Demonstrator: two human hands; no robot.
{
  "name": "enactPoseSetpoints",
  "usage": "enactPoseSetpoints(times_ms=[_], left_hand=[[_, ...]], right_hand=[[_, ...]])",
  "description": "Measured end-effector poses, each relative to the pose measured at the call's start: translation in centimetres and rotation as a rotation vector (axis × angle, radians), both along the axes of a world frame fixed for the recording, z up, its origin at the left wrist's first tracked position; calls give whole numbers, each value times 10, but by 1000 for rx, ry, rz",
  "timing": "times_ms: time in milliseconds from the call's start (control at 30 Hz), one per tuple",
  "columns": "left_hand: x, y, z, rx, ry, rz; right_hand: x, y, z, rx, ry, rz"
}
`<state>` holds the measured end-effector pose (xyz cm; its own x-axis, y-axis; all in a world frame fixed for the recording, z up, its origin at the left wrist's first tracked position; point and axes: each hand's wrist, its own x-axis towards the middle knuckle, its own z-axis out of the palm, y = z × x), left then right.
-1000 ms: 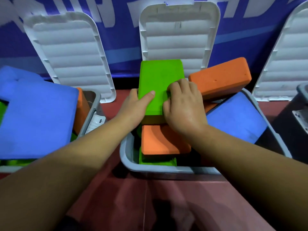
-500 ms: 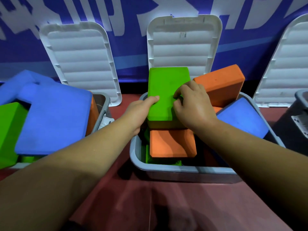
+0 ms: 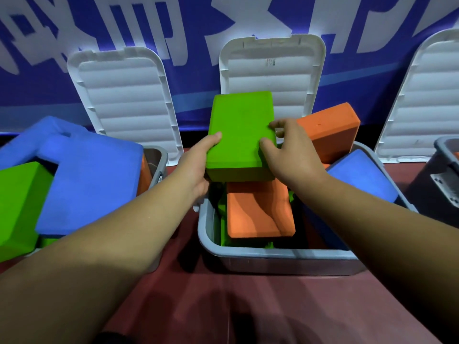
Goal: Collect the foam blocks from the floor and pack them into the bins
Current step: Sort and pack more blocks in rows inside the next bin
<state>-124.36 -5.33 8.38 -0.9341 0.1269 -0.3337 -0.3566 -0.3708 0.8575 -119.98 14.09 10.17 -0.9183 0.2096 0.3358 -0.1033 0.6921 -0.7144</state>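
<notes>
Three grey bins in view, white lids [image 3: 124, 103] propped upright behind them against a blue banner wall [image 3: 74, 21]. The red floor [image 3: 248, 306] fills the foreground; no loose blocks on the part that shows (the rest is out of frame, so what remains to collect cannot be told).

Left bin [image 3: 159, 157]: heaped above its rim, with a big blue slab [image 3: 92, 184] over a green piece [image 3: 17, 207].

Middle bin [image 3: 273, 259]: the one being packed. Blue block [image 3: 360, 180] slanted against its right side, orange block [image 3: 258, 212] lying flat on green foam near the front, a second orange block [image 3: 327, 132] sticking up at the back right.

Right bin [image 3: 444, 147]: only a corner visible, contents unclear.

Green block [image 3: 241, 130]: held flat over the far half of the middle bin, above the flat orange one, not yet set down.

Left hand [image 3: 196, 167]: grips the block's left edge, thumb on the top face, fingers underneath and hidden.

Right hand [image 3: 290, 155]: grips the right edge, thumb on top, fingers curled over the side.

Judgement: late in the job. The bins look close to full, and this block needs seating among pieces that already crowd the rim.
</notes>
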Motion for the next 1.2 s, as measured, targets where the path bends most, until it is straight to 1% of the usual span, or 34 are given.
enactPoseSetpoints(times_ms=[167, 200, 267, 300, 333, 400, 467, 500, 600, 667, 700, 733, 800, 867, 933, 1000, 1133, 1200], left_hand=[[-2, 7, 9, 75, 89, 16], [-4, 8, 11, 85, 98, 27], [-10, 6, 7, 66, 80, 80], [-13, 5, 2, 4, 63, 105], [-16, 3, -5, -101, 45, 119], [-15, 0, -16, -403, 8, 103], [-8, -1, -27, -755, 0, -49], [-3, 0, -28, -865, 4, -165], [10, 5, -24, -1094, 24, -514], [12, 6, -23, -1199, 41, -640], [13, 6, -24, -1215, 50, -648], [11, 5, -27, -1200, 47, -619], [9, 3, -33, -1104, 17, -547], [8, 3, -34, -943, -40, -521], [6, 4, -35, -743, -98, -492], [2, 3, -35, -597, -124, -404], [-9, -7, -34, -395, -169, -223], [-15, -15, -35, -343, -142, -114]], right_hand=[[-7, -1, 19, -269, -272, -74], [-8, 0, 23, -315, -304, -78], [-11, 4, 28, -418, -305, -97], [-12, 7, 29, -465, -294, -107], [-12, 9, 30, -490, -288, -118], [-13, 17, 29, -477, -288, -143], [-15, 25, 24, -453, -294, -160], [-16, 28, 22, -446, -293, -162], [-16, 34, 18, -440, -295, -154], [-15, 34, 18, -453, -289, -139], [-16, 34, 17, -467, -284, -135], [-16, 34, 17, -478, -287, -130], [-15, 33, 17, -485, -301, -123], [-12, 33, 17, -489, -307, -117], [-8, 32, 18, -498, -304, -120], [-8, 34, 17, -502, -298, -122], [-12, 33, 17, -593, -294, -114], [-11, 29, 19, -597, -302, -98]])
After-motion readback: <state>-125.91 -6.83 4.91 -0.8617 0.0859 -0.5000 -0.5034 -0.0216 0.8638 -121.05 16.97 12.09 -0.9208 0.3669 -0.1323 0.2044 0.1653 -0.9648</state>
